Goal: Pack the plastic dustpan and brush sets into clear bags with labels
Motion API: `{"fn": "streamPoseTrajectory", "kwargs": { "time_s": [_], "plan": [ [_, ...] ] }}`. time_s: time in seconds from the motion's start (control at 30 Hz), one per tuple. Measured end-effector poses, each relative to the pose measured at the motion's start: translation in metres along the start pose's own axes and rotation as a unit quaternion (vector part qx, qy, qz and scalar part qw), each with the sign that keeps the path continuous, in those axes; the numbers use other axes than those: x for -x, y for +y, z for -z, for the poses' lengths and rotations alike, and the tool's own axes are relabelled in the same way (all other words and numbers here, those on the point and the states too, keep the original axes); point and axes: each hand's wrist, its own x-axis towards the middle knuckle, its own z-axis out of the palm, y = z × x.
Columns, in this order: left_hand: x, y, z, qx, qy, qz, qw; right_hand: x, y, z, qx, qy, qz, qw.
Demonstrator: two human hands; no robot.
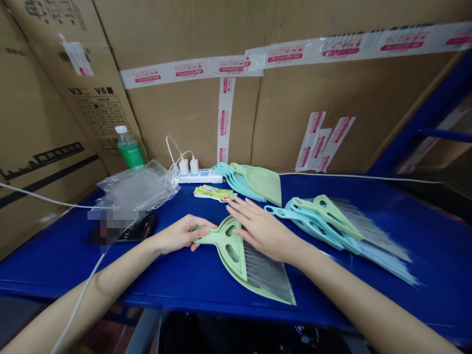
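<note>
In the middle of the blue table a light green hand brush with grey bristles lies in a matching dustpan. My left hand is closed round their two handles, which are stacked together. Over the upper side of the brush lies my right hand, fingers stretched out and touching or just above the brush head. It hides part of the brush and the dustpan's far edge.
Further back is a stack of blue and green dustpans. More hand brushes lie right. Coloured packets or labels, a power strip, clear plastic bags and a green bottle stand before the cardboard wall.
</note>
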Motion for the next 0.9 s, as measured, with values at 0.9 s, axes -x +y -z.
{"fn": "streamPoseTrajectory", "kwargs": {
  "time_s": [0.9],
  "plan": [
    [0.005, 0.007, 0.003, -0.051, -0.043, 0.002, 0.998, 0.011, 0.042, 0.038, 0.072, -0.093, -0.147, 0.982]
  ]
}}
